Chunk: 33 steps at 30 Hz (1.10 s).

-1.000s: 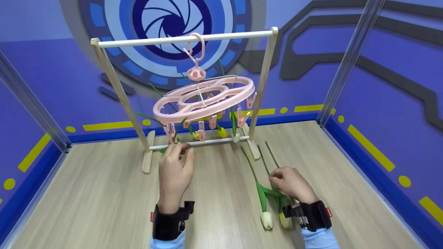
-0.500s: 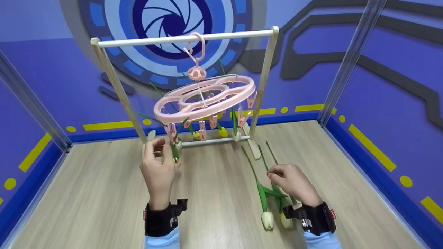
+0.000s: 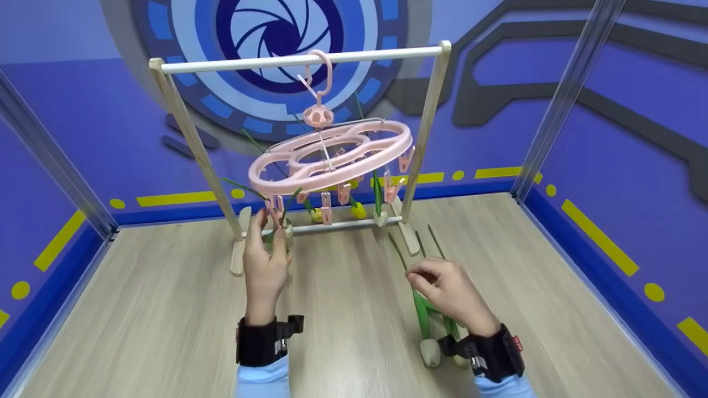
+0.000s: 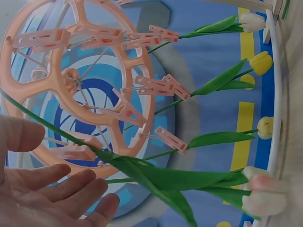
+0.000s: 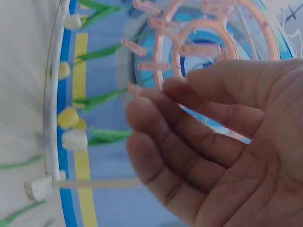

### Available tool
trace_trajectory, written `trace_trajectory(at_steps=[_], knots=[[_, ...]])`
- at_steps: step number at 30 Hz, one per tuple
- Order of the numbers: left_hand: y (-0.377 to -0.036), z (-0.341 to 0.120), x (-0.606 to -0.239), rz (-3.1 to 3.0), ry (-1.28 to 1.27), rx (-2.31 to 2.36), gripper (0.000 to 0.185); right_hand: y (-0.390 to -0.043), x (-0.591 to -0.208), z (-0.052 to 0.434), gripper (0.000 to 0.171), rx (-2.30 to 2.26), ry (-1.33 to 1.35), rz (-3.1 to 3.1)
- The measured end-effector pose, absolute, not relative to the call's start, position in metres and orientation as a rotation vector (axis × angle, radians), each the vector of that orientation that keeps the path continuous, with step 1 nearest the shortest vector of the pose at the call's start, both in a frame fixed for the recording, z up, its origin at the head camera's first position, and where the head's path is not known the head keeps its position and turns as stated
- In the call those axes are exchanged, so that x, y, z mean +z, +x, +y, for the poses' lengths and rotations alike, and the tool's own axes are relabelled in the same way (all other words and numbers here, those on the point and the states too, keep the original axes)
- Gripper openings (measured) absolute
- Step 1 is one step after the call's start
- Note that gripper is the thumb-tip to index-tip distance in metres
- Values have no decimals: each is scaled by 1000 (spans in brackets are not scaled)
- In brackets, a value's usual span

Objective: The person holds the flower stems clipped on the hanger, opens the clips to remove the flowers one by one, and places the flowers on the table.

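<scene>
A pink round clip hanger (image 3: 332, 155) hangs by its hook from the top bar of a wooden rack (image 3: 298, 59). Several tulips hang head-down from its clips, among them a yellow one (image 3: 358, 210) and a white one (image 3: 379, 219). My left hand (image 3: 269, 229) is raised at the front-left clip (image 3: 275, 207). In the left wrist view the left hand (image 4: 66, 161) has its thumb and fingers spread either side of a green stem (image 4: 142, 172), not pinching it. My right hand (image 3: 426, 276) hovers over the tulips lying on the table (image 3: 422, 315). The right wrist view shows that right hand (image 5: 189, 123) relaxed and empty.
The rack's feet (image 3: 238, 257) and its low white crossbar (image 3: 343, 225) stand at the back of the wooden tabletop (image 3: 138, 320). Blue walls with metal posts (image 3: 558, 99) enclose the space on three sides.
My left hand left the low crossbar, swung left, then rose to the front-left clip and its stem. My right hand lifted off the lying tulips and shifted slightly left.
</scene>
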State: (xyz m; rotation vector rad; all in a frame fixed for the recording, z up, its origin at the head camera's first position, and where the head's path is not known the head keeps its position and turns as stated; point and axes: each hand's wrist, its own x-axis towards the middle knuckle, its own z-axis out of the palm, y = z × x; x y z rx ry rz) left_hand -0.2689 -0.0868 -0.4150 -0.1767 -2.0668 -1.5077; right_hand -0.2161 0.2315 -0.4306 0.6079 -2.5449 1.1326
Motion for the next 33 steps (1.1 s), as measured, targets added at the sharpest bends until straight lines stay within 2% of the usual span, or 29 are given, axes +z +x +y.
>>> trace_trajectory(at_steps=[8,19,33], knots=[[-270,-82,-414,-2017,-266,-1583,53,-220,-441,201,13,1150,769,-2374],[-261,-75,-407,-2045,-321,-1656,53,-228,-450,175,10,1176,812,-2268],[-256,-66,-402,-1989,-478,-1753,35,-242,-440,147,11,1238,823,-2310]])
